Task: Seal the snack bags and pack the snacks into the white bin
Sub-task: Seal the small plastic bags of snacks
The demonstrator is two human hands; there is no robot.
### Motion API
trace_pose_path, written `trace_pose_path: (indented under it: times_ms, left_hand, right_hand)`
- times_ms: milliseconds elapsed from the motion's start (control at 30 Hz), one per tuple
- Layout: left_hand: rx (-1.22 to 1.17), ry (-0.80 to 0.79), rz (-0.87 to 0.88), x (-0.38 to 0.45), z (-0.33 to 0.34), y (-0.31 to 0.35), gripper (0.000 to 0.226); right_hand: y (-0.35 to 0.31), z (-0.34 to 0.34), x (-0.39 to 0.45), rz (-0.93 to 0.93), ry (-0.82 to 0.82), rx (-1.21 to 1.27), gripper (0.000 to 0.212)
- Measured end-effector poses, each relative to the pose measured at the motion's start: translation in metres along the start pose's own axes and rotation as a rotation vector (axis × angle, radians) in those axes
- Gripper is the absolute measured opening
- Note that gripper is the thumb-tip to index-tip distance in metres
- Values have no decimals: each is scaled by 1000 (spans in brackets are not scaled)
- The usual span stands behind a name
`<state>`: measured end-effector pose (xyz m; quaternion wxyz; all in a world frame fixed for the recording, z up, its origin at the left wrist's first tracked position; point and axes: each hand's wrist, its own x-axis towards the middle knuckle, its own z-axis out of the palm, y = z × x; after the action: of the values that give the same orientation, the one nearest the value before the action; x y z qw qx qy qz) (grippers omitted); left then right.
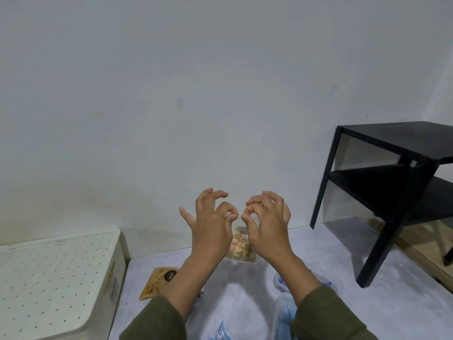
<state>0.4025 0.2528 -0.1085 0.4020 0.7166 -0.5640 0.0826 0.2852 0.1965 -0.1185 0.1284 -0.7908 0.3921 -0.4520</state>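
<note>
A clear zip bag of small coloured snacks (241,246) hangs in the air between my hands, above the grey table. My left hand (212,222) pinches its top strip at the left between thumb and forefinger, other fingers spread. My right hand (267,223) pinches the same strip at the right. The white bin (56,280) stands at the left, its perforated lid on. A bag of yellow stick snacks (158,282) lies flat beside the bin. Blue-and-white packets (220,333) lie at the near edge.
Clear bags with blue contents (284,312) lie under my right forearm. A black two-level side table (392,192) stands at the right on the grey table (245,298). A plain wall rises close behind.
</note>
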Motion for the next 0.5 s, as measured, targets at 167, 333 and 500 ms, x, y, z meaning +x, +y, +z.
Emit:
trace_pose_path:
  times_ms: [167, 333, 500]
  left_hand:
    - [-31, 29, -23, 1, 1, 0, 21]
    - [-59, -9, -34, -2, 1, 1, 17]
    - [-50, -35, -6, -1, 3, 5, 17]
  right_hand:
    - [1, 1, -1, 38, -33, 56, 20]
    - [6, 0, -1, 18, -14, 53, 13]
    - [3, -1, 1, 16, -25, 62, 16]
